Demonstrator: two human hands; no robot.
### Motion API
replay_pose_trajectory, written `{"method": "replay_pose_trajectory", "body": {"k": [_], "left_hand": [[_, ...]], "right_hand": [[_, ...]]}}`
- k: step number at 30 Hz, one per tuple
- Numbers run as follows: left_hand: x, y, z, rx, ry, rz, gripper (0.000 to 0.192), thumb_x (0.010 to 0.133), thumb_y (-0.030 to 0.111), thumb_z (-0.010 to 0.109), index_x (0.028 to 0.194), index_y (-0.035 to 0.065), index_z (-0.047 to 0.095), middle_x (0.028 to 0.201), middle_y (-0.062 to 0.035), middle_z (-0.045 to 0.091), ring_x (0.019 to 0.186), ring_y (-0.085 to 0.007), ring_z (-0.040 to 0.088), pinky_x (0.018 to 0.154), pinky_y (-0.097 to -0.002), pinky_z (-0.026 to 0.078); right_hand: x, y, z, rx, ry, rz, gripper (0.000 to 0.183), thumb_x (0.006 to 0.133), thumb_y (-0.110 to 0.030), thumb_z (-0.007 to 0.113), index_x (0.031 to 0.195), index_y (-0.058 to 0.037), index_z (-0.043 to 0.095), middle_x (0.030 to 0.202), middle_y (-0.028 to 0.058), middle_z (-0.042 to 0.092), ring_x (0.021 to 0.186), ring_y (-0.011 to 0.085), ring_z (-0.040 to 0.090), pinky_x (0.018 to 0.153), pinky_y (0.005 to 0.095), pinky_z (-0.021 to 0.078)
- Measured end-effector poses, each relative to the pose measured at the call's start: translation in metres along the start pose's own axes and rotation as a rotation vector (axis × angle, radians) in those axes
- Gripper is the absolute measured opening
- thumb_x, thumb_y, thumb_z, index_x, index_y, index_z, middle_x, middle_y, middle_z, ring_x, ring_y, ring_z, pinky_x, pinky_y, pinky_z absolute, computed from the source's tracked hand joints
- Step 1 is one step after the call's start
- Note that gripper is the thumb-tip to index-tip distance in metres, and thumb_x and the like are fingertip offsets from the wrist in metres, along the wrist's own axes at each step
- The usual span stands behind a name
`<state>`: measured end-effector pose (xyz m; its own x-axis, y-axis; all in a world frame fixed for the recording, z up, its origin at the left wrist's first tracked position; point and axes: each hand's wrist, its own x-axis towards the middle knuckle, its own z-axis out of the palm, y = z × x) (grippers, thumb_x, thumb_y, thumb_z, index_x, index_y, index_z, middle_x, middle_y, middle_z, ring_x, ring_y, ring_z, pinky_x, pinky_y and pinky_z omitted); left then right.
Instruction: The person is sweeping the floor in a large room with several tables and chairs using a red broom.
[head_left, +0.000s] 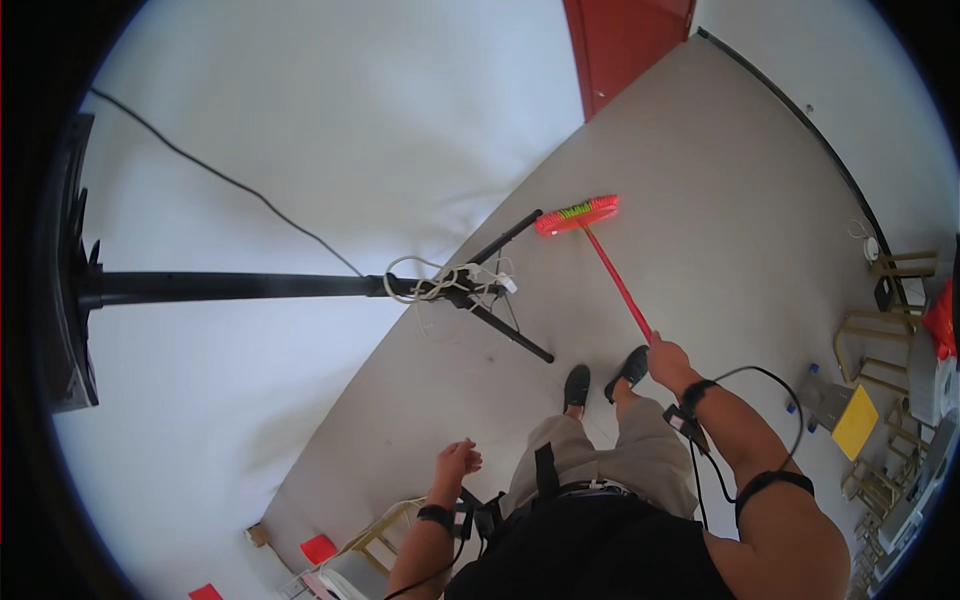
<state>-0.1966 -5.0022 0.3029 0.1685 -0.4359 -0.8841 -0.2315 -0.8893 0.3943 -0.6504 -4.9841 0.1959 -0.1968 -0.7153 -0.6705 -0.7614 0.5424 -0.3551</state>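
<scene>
My right hand grips the red handle of a push broom. The broom's head, with red and yellow-green bristles, rests on the floor near the tip of one leg of a black tripod stand. Off to the left, my left hand hangs beside my hip, its fingers loosely curled, holding nothing that I can see. A bundle of pale cable is wrapped around the lower part of the stand.
A white wall runs along the left, with a red door at the top. Wooden chairs and a yellow-topped stool or bin stand at the right. A red object lies at the lower left. Black wires hang around my arms.
</scene>
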Motion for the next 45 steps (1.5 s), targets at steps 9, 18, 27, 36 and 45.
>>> {"method": "replay_pose_trajectory", "body": {"k": [9, 18, 27, 36, 45], "left_hand": [[-0.033, -0.07, -0.07, -0.129, 0.11, -0.064, 0.029, 0.09, 0.027, 0.053, 0.096, -0.0008, 0.057, 0.073, -0.0079, 0.061, 0.065, -0.0173, 0.062, 0.059, -0.0272, 0.052], [-0.012, -0.07, -0.079, -0.151, 0.033, -0.037, 0.026, 0.088, 0.025, 0.054, 0.095, -0.0004, 0.058, 0.074, -0.0083, 0.061, 0.065, -0.0177, 0.061, 0.059, -0.0281, 0.052], [-0.001, -0.061, -0.064, -0.123, -0.034, 0.036, 0.024, 0.086, 0.027, 0.057, 0.091, 0.0035, 0.06, 0.073, -0.0055, 0.061, 0.067, -0.0156, 0.061, 0.061, -0.0269, 0.051], [-0.038, -0.125, -0.042, -0.086, -0.084, -0.052, 0.025, 0.085, 0.027, 0.059, 0.093, 0.0034, 0.061, 0.075, -0.0061, 0.062, 0.068, -0.0158, 0.062, 0.061, -0.0269, 0.051], [-0.046, -0.165, -0.088, -0.159, 0.034, -0.053, 0.028, 0.086, 0.027, 0.056, 0.098, 0.002, 0.06, 0.077, -0.0082, 0.063, 0.069, -0.0174, 0.063, 0.063, -0.0277, 0.052]], "right_hand": [[0.028, -0.07, 0.07, -0.034, -0.045, -0.076, 0.05, 0.086, -0.012, 0.041, 0.128, 0.0139, 0.03, 0.084, 0.0246, 0.063, 0.08, 0.0385, 0.062, 0.067, 0.0452, 0.0507], [-0.047, -0.049, 0.037, -0.254, -0.122, -0.217, 0.042, 0.087, -0.01, 0.039, 0.124, 0.0104, 0.037, 0.079, 0.0215, 0.063, 0.072, 0.0347, 0.063, 0.061, 0.0445, 0.0494], [-0.153, 0.025, 0.033, -0.319, -0.269, -0.107, 0.046, 0.087, -0.019, 0.047, 0.126, 0.0036, 0.038, 0.081, 0.0205, 0.063, 0.076, 0.036, 0.062, 0.067, 0.0465, 0.0487], [-0.12, 0.01, 0.092, -0.261, -0.069, -0.194, 0.047, 0.088, -0.017, 0.045, 0.129, 0.0035, 0.034, 0.074, 0.0199, 0.061, 0.07, 0.0366, 0.061, 0.062, 0.0467, 0.0479], [-0.201, 0.055, 0.109, -0.457, -0.141, -0.203, 0.041, 0.09, -0.012, 0.037, 0.125, 0.0073, 0.037, 0.073, 0.0205, 0.062, 0.066, 0.035, 0.062, 0.058, 0.0457, 0.0498]]}}
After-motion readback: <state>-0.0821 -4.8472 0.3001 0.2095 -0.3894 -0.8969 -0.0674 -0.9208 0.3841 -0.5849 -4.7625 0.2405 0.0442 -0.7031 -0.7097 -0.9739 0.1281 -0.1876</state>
